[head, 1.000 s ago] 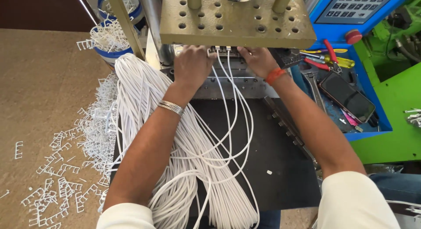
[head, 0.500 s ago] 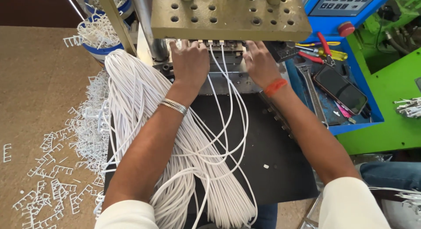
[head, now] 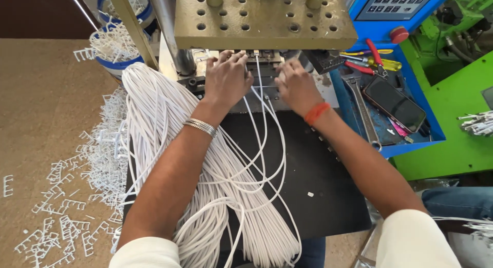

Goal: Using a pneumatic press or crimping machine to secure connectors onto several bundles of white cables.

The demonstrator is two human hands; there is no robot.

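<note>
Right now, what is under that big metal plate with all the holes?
Under the metal plate both hands, left and right, press white cords onto a small metal block. The plate covers the cord ends and the fingertips, so those stay hidden.

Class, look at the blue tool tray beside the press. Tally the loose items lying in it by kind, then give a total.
Red-handled pliers: 1
Yellow-handled screwdriver: 1
Grey steel adjustable wrench: 1
Black smartphone: 1
Total: 4

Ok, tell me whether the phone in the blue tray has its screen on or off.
Off. The phone lies flat in the blue tray beside the wrench, its screen uniformly dark with only faint reflections.
</note>
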